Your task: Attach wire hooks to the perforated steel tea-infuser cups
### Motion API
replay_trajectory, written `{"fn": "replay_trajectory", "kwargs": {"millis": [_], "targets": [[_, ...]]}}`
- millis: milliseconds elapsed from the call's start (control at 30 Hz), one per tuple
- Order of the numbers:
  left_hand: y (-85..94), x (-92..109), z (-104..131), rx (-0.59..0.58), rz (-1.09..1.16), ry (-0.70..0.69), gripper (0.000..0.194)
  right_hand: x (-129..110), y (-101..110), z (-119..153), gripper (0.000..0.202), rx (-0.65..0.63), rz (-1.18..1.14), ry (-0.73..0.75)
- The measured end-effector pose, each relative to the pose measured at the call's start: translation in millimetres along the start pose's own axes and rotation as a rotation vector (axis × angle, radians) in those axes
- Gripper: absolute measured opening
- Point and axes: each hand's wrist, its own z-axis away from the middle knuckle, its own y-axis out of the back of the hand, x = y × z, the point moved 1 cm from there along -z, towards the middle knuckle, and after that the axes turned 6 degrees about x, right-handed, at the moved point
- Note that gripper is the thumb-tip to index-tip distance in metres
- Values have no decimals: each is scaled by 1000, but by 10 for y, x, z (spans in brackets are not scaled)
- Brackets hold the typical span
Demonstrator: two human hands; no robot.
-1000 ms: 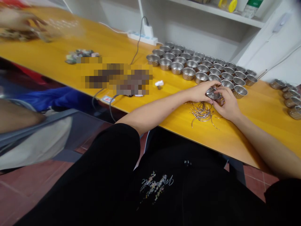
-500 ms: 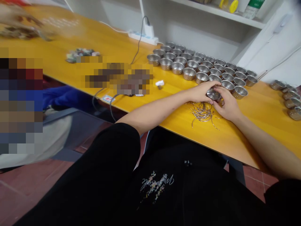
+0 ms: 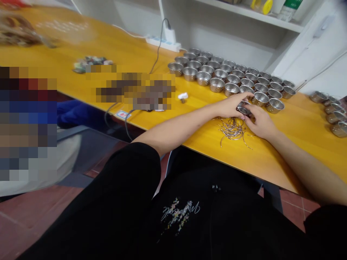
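Between my two hands is a small perforated metal cup (image 3: 243, 107), tilted above the yellow table (image 3: 200, 134). My left hand (image 3: 235, 104) is wrapped round its left and far side. From the right, my right hand (image 3: 259, 120) grips it with thumb and fingers, and its fingers cover part of the cup. Just below the hands lies a loose pile of curved metal wires (image 3: 232, 129). Beyond them, several rows of similar perforated metal cups (image 3: 217, 85) stand upright on the table, close to my fingers.
More metal cups (image 3: 336, 117) stand at the right edge. A white power strip (image 3: 162, 44) with a plugged-in cable lies at the back. A crumpled white scrap (image 3: 183, 96) and a heap of small coloured pieces (image 3: 93, 64) lie leftward. Another person's hand (image 3: 23, 27) is at far left.
The cup between my hands has tipped slightly, and my right fingers have shifted further over it. The other person's hand at far left has moved. The camera view has shifted a little.
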Motion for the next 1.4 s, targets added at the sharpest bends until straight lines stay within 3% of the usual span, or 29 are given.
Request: {"fn": "replay_trajectory", "kwargs": {"millis": [300,467,867,1100,1400], "targets": [[27,79,23,-14,5,18,110,9,1,-14,42,-51,14,4],[26,53,20,-18,25,17,107,7,-20,11,35,-11,22,-24],[14,7,7,-8,18,6,105,59,-40,44,44,62,-54,-57],[21,19,9,-19,9,-4,106,-54,11,10,28,67,-25,-17],[20,25,17,-18,-12,6,103,-44,-4,15,35,121,-17,-33]]}}
